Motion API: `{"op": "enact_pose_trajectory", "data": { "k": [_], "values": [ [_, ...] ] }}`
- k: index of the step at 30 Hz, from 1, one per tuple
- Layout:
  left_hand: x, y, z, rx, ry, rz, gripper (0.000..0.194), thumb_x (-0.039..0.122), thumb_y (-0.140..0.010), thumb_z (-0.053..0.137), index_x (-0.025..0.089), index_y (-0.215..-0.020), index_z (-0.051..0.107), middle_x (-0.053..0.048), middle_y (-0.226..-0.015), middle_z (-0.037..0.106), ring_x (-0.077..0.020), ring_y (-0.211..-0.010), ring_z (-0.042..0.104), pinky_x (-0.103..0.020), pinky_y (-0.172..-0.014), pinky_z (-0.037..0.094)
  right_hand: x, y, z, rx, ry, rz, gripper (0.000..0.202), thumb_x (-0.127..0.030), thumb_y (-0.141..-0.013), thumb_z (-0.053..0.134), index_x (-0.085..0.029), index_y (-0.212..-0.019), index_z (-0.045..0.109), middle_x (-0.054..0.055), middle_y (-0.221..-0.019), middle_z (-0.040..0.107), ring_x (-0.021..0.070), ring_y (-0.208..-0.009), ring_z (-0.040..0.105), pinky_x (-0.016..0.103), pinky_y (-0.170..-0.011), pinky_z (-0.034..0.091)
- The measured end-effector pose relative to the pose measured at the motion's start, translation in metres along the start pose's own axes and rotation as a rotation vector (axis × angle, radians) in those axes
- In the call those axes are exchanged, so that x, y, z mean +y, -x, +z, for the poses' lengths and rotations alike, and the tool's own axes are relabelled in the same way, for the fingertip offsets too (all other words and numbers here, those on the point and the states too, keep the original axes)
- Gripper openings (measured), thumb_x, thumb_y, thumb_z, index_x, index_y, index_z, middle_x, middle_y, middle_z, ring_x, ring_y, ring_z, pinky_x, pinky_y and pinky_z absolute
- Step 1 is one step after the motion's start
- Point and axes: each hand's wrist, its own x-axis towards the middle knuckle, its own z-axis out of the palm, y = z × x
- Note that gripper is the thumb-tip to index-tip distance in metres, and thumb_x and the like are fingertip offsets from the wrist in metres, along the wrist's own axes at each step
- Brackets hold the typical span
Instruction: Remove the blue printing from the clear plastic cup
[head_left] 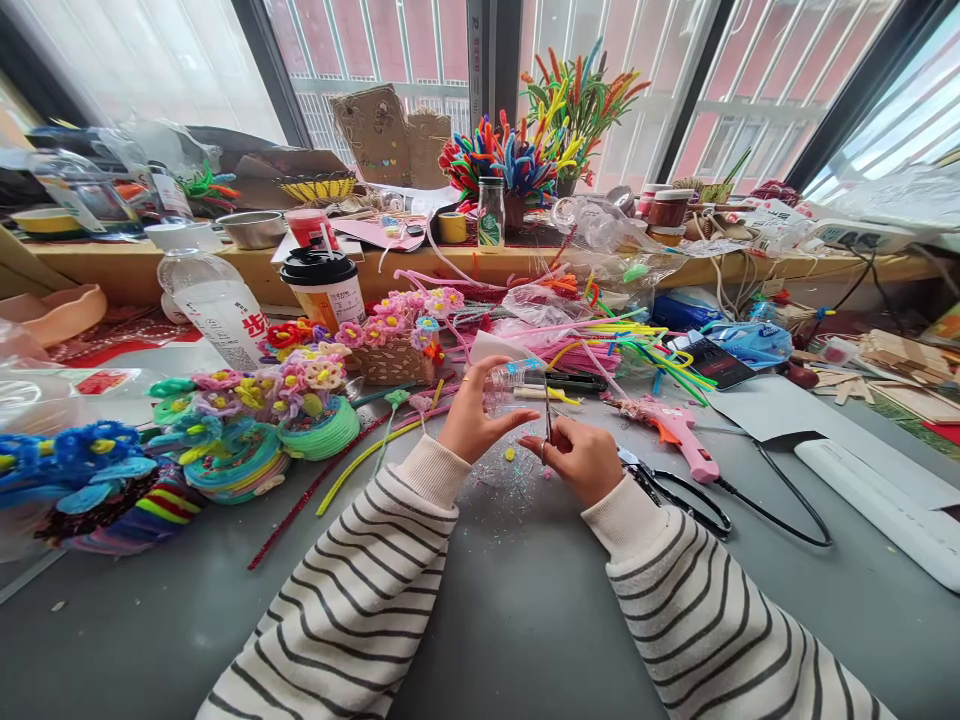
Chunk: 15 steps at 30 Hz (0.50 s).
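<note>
My left hand is closed around a small clear plastic container with a bluish patch near its top, holding it tilted above the table. Close beside it, my right hand grips small scissors, their narrow blades pointing up at the container's right side. My fingers cover most of the scissors' handles. Shiny flecks and a small yellow bit lie below on the grey tabletop.
Pipe-cleaner flower pots crowd the left. A pink glue gun with a black cord and black-handled scissors lie at right. Behind are loose pipe cleaners, a lidded cup and a plastic bottle.
</note>
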Motion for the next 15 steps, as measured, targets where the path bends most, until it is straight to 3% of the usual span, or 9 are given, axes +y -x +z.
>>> {"op": "enact_pose_trajectory", "data": {
  "k": [10, 15],
  "values": [
    [-0.005, -0.003, 0.003, 0.07, -0.174, 0.151, 0.062, 0.039, -0.056, 0.071, 0.021, -0.108, 0.043, -0.009, -0.109, 0.047, -0.0248, -0.102, 0.048, -0.043, -0.089, 0.037, -0.001, -0.002, -0.001, 0.107, -0.087, -0.069, 0.057, -0.068, -0.074, 0.032, -0.02, -0.043, 0.032, -0.003, -0.036, 0.04, 0.007, -0.036, 0.032, 0.021, -0.041, 0.025],
    [-0.011, -0.003, 0.002, 0.077, -0.155, 0.209, 0.063, 0.039, -0.057, 0.071, 0.021, -0.11, 0.042, -0.01, -0.113, 0.046, -0.0255, -0.105, 0.047, -0.044, -0.09, 0.038, -0.007, -0.002, -0.006, -0.022, -0.18, 0.0, 0.058, -0.073, -0.068, 0.032, -0.02, -0.045, 0.03, -0.005, -0.038, 0.034, 0.007, -0.038, 0.03, 0.021, -0.04, 0.023]
  ]
}}
